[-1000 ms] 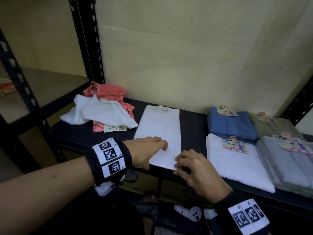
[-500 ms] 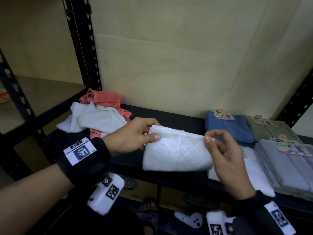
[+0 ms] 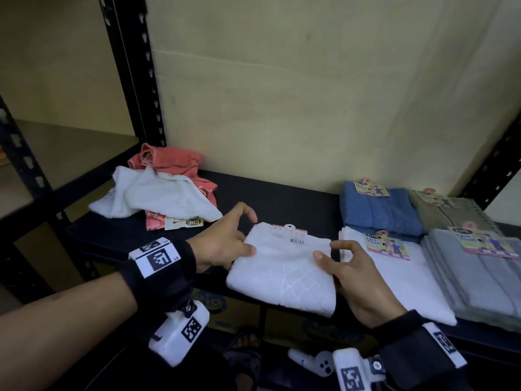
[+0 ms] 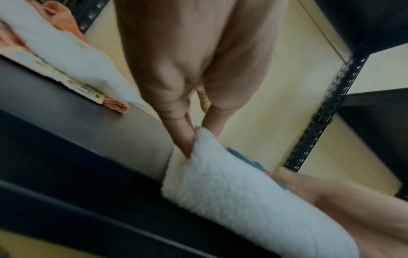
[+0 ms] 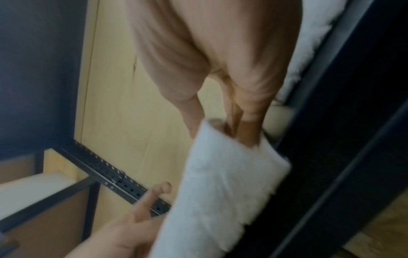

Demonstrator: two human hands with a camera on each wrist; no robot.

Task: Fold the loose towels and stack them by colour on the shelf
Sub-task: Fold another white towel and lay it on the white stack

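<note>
A folded white towel (image 3: 282, 273) with a barcode tag (image 3: 287, 235) on top lies at the front edge of the black shelf (image 3: 282, 198). My left hand (image 3: 245, 245) pinches its left edge, thumb on top. In the left wrist view the fingers (image 4: 184, 137) reach under the towel (image 4: 243, 200). My right hand (image 3: 329, 256) pinches the right edge, thumb on top. In the right wrist view its fingers (image 5: 239, 130) sit tucked in the towel's (image 5: 220, 183) fold. A loose white towel (image 3: 158, 196) lies crumpled over loose coral towels (image 3: 174, 162) at the shelf's left.
Folded stacks fill the shelf's right: blue (image 3: 377, 210), white (image 3: 394, 280), grey (image 3: 473, 277) and olive (image 3: 451, 214), with paper labels. Black perforated uprights (image 3: 132, 80) stand at the corners. A wall closes the back. Sandalled feet and boxes show below.
The white towel lay flat and long on the shelf; both hands lifted its near end, folded it in half, and it now rests lower at the shelf's front, tag up.
</note>
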